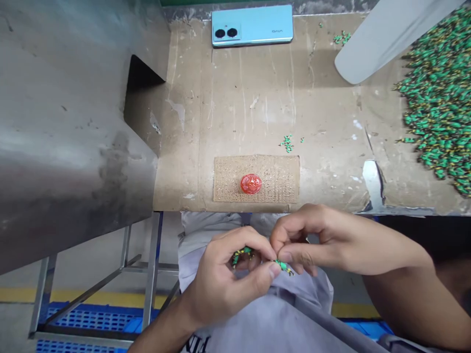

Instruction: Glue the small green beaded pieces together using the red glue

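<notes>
My left hand is closed, its thumb and index finger pinching a small green, yellow and black plastic figure. More green and yellow figures are curled inside its palm. My right hand is also in a pinch, thumb and index tips pressed together at the upper end of the pinched figure. What lies between those right fingertips is hidden. Both hands are above my lap, just off the table's front edge. Closest to them on the table, a glossy red oval lump rests on a speckled cardboard piece.
A large heap of similar green figures covers the table's right side. Tiny green bits lie behind the cardboard. A light-blue phone lies at the back. A white post-like object overhangs the back right. A metal panel stands left.
</notes>
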Motion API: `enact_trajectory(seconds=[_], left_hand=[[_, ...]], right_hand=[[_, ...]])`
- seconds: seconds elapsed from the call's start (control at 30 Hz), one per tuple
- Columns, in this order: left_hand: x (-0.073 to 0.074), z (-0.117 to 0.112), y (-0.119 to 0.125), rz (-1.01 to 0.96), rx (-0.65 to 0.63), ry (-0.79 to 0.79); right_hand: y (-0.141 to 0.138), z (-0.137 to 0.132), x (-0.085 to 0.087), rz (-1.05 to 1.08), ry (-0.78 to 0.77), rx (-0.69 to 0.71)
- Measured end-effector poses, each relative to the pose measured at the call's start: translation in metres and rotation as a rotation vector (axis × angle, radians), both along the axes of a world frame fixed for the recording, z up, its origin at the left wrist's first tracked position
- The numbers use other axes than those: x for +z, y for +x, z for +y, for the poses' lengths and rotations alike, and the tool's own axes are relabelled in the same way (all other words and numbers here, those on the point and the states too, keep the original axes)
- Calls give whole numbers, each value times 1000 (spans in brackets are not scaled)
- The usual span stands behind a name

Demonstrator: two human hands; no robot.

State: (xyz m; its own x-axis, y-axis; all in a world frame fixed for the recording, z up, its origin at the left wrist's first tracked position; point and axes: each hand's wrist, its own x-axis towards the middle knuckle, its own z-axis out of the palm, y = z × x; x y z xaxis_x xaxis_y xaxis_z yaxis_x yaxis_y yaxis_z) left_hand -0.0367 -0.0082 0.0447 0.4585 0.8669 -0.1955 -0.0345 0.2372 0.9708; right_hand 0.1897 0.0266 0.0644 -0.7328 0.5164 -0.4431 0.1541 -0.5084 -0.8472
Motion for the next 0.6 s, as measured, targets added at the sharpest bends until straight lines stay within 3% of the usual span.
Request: enact_trajectory(seconds=[0.4, 0.6], left_hand=[[-1, -1, -3, -59, 55, 148], [-1, 0, -3, -66, 65, 160]], right_hand=[[-5, -15, -12, 148, -151, -166], [-10, -21, -15, 116, -39, -233]])
